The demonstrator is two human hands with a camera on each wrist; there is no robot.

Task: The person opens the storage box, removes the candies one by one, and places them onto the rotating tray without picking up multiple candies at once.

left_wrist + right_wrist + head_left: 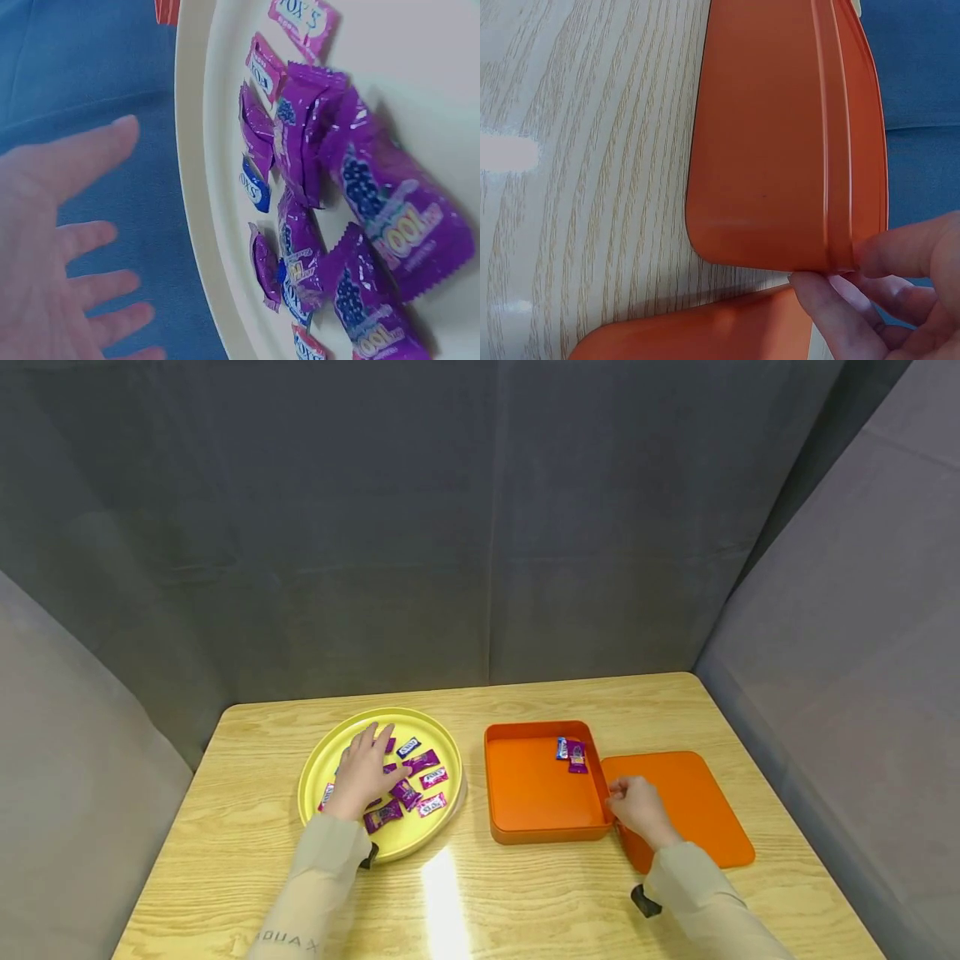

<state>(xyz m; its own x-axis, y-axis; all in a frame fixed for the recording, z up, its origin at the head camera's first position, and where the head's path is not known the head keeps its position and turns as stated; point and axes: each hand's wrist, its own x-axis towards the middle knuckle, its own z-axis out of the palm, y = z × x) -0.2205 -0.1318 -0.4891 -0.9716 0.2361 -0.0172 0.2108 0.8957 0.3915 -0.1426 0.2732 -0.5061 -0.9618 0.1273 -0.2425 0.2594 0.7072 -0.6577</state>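
Observation:
Spread over the yellow round tray (416, 725), the left hand (362, 777) has its fingers apart and holds nothing. Purple grape-candy packets (390, 202) lie on the tray with smaller pink candies (432, 805) and blue candies (255, 186); some are hidden under the hand. The right hand (641, 810) pinches the right wall of the open orange box (765, 150) near its front corner, thumb and fingers on either side of the rim. Inside the box, at the back right, a purple candy packet (577, 758) overlaps a blue candy (562, 748).
A flat orange lid (697, 810) lies right of the box, partly under the right hand. The wooden table (225, 860) ends at a dark curtain (360, 568) behind, with grey panels (862, 652) at the sides.

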